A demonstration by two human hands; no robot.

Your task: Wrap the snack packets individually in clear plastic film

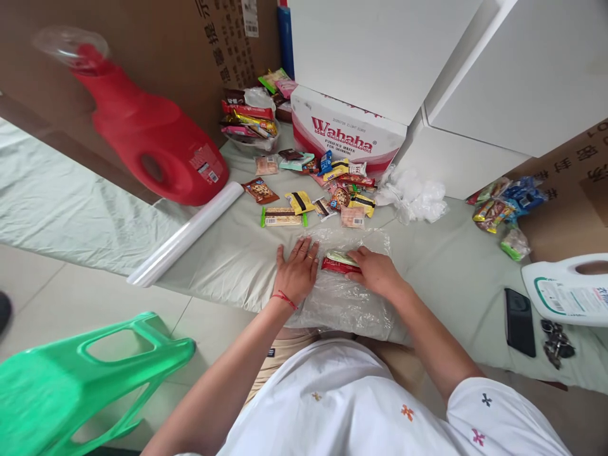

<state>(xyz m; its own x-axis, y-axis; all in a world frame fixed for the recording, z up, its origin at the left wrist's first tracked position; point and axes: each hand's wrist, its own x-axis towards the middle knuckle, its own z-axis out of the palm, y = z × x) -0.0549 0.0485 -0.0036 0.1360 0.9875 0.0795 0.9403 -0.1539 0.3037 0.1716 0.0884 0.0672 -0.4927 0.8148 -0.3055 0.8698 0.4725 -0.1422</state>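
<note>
My left hand (297,269) lies palm down, fingers extended and slightly parted, on the left edge of a clear plastic sheet (346,307); it grasps nothing. My right hand (377,272) is closed to a narrow grip at the right end of a red packet (335,266), with a pale green packet (339,256) along its upper side; the fingers hide that end, so I cannot tell whether both are pinched. The two packets are over the sheet, between my hands. Beyond the sheet are loose snacks, among them a green-ended wafer pack (284,217) and a pink packet (353,217); behind these stands a Wahaha carton (349,136), with crumpled white plastic (413,193) to its right. A film roll (187,234) lies at an angle on the left, just beside a red jug (166,139). At far right, a black phone (520,322) rests near a white jug (563,291).
</note>
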